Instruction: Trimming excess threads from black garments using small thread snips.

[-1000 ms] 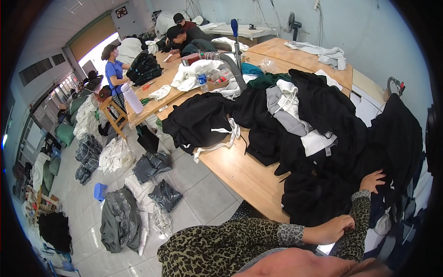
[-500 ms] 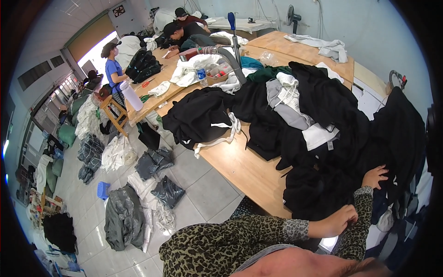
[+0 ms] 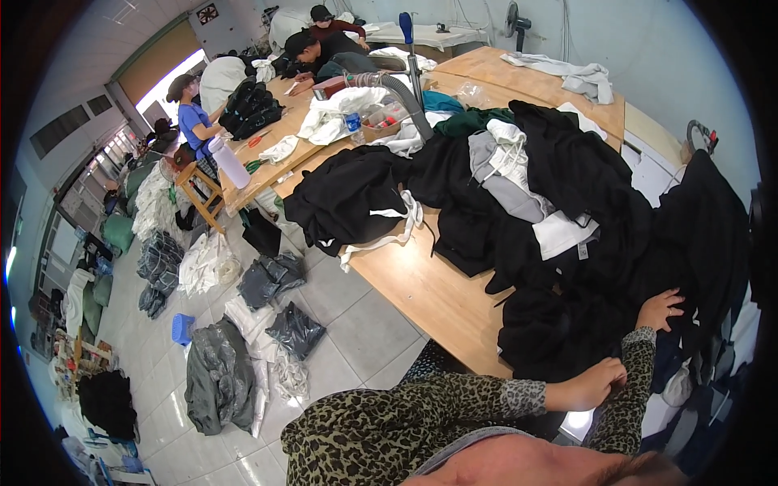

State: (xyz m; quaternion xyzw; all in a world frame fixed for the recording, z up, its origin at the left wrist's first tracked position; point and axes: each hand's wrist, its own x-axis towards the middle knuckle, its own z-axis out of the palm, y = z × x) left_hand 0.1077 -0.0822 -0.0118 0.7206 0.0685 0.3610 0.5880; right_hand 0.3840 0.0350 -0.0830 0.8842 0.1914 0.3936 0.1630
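Near the table's close right corner lies a big heap of black garments [image 3: 559, 324]. My right hand [image 3: 660, 309] rests on the dark cloth at the heap's right side, fingers spread. Beside the right forearm, my left hand [image 3: 590, 384] is closed with its fingers curled in toward the leopard-print sleeve [image 3: 628, 397]. Whatever its fingers hold, if anything, is hidden. On top of the heap sit a grey and white garment [image 3: 510, 174] and a white piece of cloth [image 3: 562, 234].
The wooden table [image 3: 405, 283] runs away to the far left. A purple bottle [image 3: 230, 164], a cardboard box [image 3: 381, 125] and a blue-handled tool [image 3: 407, 32] stand farther along. Several people work behind. Dark plastic-wrapped bundles [image 3: 220, 381] lie on the tiled floor at left.
Both hands keep almost the same place and pose. At the far left, the person in blue has bent lower over the table. The view has shifted slightly.
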